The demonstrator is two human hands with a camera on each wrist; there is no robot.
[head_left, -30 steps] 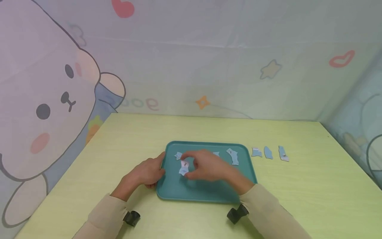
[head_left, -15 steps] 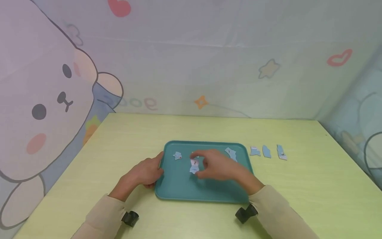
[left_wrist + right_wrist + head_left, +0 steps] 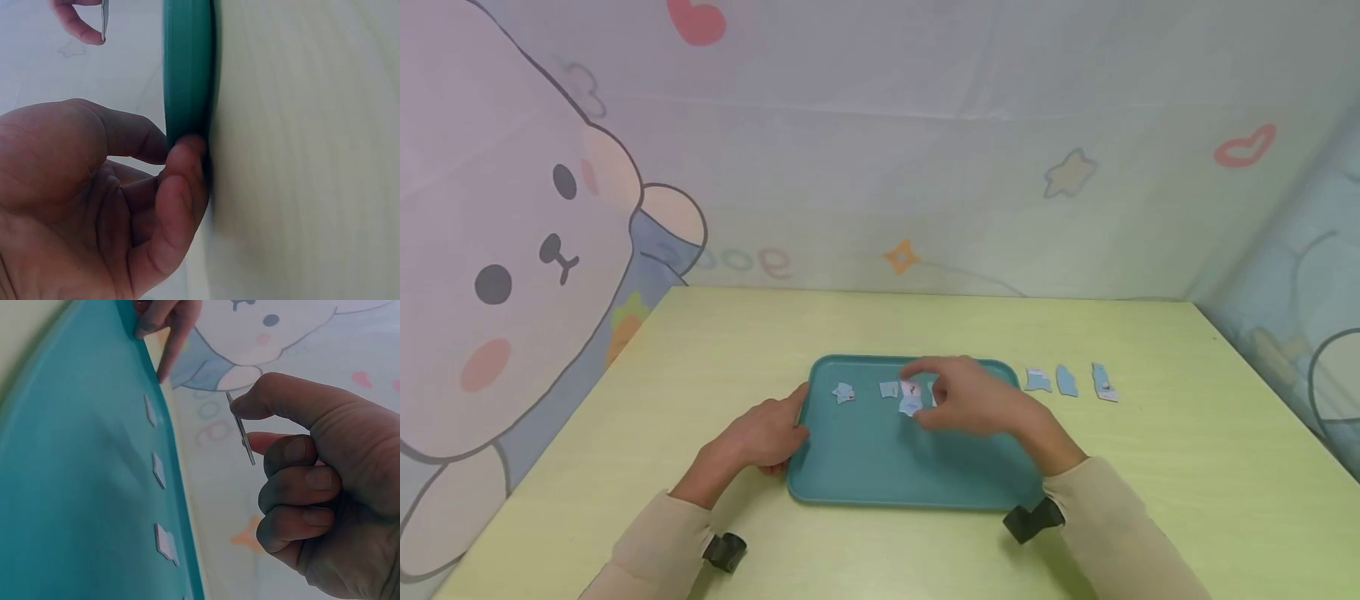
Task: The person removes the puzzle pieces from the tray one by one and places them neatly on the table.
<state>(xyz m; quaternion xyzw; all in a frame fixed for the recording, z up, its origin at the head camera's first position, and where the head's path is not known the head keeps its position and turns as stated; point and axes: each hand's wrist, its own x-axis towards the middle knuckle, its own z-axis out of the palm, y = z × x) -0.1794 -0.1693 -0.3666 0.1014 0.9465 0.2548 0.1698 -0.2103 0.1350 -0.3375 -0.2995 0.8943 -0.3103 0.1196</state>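
In the head view my left hand (image 3: 767, 433) grips the left rim of a teal tray (image 3: 865, 471). The left wrist view shows thumb and curled fingers at that tray's edge (image 3: 187, 69). Above the tray, my right hand (image 3: 977, 400) pinches a pale blue and white puzzle piece (image 3: 911, 400) by its edges between thumb and forefinger. Seen edge-on in the right wrist view, the held piece (image 3: 241, 428) is clear of the tray surface. A star-like piece (image 3: 843, 392) and a small squarish piece (image 3: 889, 389) lie on the tray; another is mostly hidden behind my right hand.
Right of the tray, on the pale yellow-green table (image 3: 1165, 483), lie three more pieces: a notched one (image 3: 1037, 379), a rounded blue one (image 3: 1066, 380) and a long one (image 3: 1103, 382). A printed cloth (image 3: 970, 167) hangs behind the table.
My right hand has carried the puzzle piece rightward across the tray and slightly away from me, uncovering the small squarish piece. My left hand keeps its grip on the rim. The head view has shifted a little.
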